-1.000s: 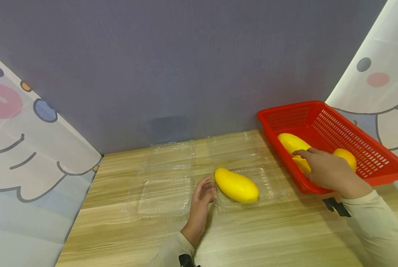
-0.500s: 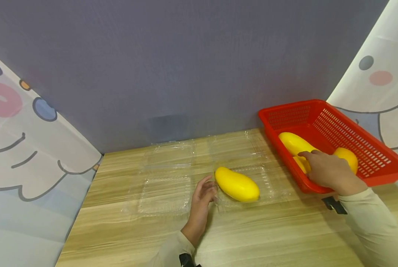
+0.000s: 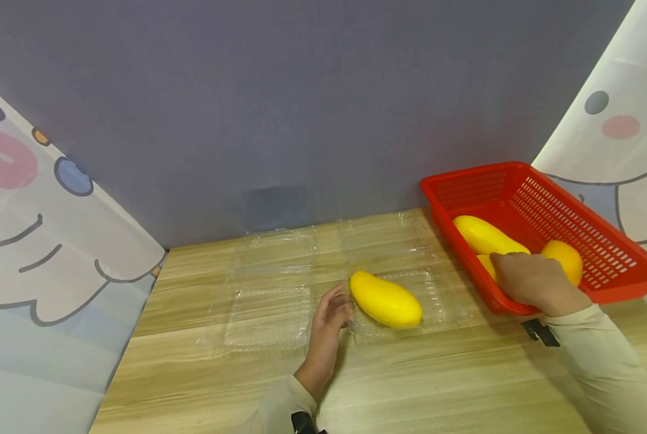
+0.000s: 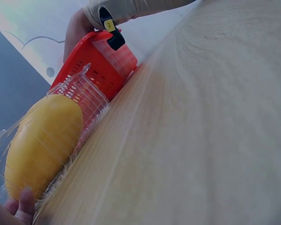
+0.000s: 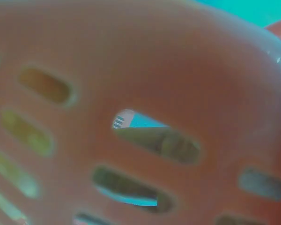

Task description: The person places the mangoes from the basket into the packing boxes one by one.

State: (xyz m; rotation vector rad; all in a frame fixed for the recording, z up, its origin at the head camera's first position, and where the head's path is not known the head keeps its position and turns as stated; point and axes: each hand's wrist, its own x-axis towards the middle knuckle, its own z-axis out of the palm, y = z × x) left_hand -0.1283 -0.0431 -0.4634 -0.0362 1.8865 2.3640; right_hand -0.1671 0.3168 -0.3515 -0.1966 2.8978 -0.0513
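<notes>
On the surface [image 3: 193, 386]: left container [image 3: 269, 316], right container [image 3: 431, 295] beside it with one fruit [image 3: 385, 300] inside; further right I log a basket [image 3: 518, 223] holding more fruit [image 3: 486, 235].

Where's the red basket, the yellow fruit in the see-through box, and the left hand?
Red basket [image 3: 518, 222]: head view, on its bare floor.
Yellow fruit [image 3: 385, 300]: head view, middle of its top.
Left hand [image 3: 328, 319]: head view, middle of the hand.

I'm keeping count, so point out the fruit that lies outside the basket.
The yellow fruit in the clear box, just beside the left hand; the other visible fruits lie in the red basket.
</notes>
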